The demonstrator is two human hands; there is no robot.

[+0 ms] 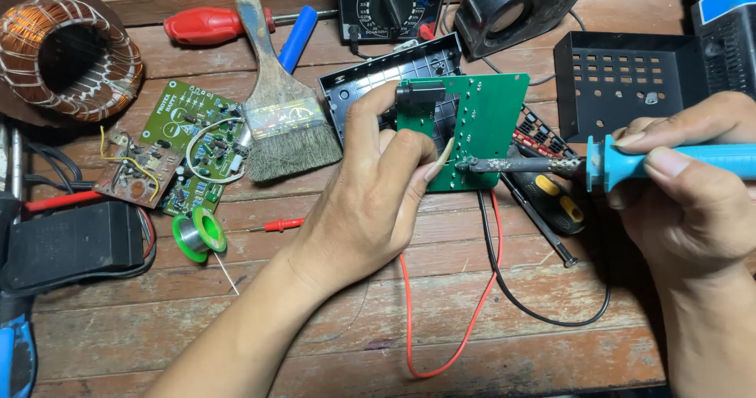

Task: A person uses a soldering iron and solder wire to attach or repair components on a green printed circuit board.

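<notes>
My left hand (370,193) grips a small green circuit board (484,122), tilted up off the wooden table, with the thumb at its top edge and a fingernail near its lower edge. My right hand (693,185) holds a soldering iron with a blue handle (669,160); its dark crusted tip (472,164) touches the lower part of the board. A red wire (441,343) and a black wire (535,303) hang from the board and loop across the table.
On the table lie an old paintbrush (279,122), another green circuit board (189,142), a solder spool (198,234), a copper coil (67,55), a red-handled screwdriver (209,25), a multimeter (390,4), a black perforated metal box (622,79), and a black tray (378,75) behind the held board.
</notes>
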